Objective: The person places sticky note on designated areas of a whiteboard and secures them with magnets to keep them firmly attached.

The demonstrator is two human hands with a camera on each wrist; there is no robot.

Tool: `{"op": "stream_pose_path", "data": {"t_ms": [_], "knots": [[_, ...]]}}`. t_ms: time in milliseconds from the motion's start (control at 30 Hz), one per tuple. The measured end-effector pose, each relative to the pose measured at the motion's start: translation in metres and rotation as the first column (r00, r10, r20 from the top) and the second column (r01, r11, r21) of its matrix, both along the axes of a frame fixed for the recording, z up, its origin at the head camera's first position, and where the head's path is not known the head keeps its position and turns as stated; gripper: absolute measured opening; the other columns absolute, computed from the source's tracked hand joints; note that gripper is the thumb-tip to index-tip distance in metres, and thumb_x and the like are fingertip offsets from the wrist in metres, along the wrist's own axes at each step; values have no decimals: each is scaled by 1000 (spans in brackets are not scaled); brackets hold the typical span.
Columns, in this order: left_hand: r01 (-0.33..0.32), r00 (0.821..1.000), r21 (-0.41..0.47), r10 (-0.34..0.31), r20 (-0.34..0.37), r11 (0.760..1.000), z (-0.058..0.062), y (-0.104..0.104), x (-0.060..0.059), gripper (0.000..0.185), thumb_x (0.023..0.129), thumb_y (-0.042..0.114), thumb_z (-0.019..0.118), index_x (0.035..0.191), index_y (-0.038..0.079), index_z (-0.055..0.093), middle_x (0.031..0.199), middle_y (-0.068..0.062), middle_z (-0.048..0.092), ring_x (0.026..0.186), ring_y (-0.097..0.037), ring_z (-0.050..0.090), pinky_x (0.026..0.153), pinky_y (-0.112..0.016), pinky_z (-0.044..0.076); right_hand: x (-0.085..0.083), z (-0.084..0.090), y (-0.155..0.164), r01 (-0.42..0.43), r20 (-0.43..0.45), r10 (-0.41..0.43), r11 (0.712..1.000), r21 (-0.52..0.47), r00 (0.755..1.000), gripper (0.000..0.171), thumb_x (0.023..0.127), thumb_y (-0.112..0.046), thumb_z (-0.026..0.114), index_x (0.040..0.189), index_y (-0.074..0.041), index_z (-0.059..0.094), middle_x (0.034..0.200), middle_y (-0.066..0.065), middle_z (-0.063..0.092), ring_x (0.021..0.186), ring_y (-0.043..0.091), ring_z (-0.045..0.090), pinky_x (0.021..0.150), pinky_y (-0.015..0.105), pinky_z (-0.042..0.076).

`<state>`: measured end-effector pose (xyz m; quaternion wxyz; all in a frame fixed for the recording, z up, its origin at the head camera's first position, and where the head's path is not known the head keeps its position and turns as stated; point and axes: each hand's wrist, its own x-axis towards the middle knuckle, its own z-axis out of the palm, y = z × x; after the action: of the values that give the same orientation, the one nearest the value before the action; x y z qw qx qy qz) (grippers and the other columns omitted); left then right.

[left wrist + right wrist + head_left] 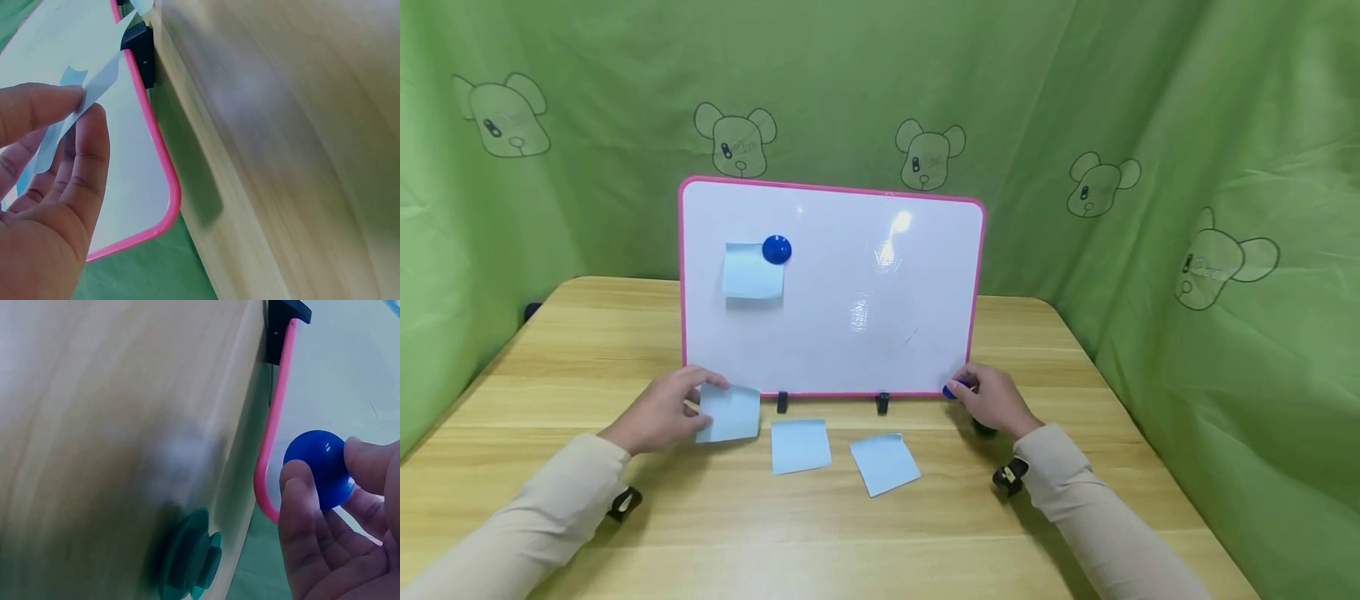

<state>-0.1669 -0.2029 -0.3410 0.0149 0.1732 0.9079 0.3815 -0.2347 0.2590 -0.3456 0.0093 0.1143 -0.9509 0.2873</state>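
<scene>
Left hand [658,412] pinches a blue sticky note [730,412] by its edge, just off the table at the whiteboard [850,333] foot. Thin, floppy; I'd hold near a corner. Right hand [992,400] grips a blue magnet [319,465], small, hard, probably slick.

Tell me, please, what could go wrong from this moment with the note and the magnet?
1. The left hand pinches the blue note only by its edge, so the thin paper may bend or slip from that grip.
2. The right hand holds the blue magnet at the whiteboard corner; a push there might shift the board on its black clips.
3. A green magnet lies by the right wrist and might be knocked away.
</scene>
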Motion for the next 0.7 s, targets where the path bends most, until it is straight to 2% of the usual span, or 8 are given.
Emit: {"op": "stream_pose_path", "data": {"t_ms": [133,433,700], "knots": [[1,1000,2,-1,-17,1000,0,2,-2,42,77,-8,71,116,4,62,115,-15,58,85,-24,59,68,-32,57,0,3,0,10,-11,-10,1000,-4,1000,15,95,-19,62,94,-5,66,84,5,64,72,19,56,62,31,48],[2,998,-16,-3,-61,1000,4,7,-6,34,79,-3,73,110,6,63,110,-14,60,83,-22,61,74,-40,56,-3,5,-3,10,-58,-12,1000,-24,998,15,95,-19,63,93,-4,67,85,6,65,75,20,56,63,31,48],[-8,999,29,9,-54,1000,10,13,-9,33,80,-3,72,111,3,61,114,-17,59,91,-30,63,78,-42,57,-5,7,-6,6,-53,-9,998,-61,999,13,96,-16,62,96,-4,65,85,6,65,72,19,58,62,32,50]]}}
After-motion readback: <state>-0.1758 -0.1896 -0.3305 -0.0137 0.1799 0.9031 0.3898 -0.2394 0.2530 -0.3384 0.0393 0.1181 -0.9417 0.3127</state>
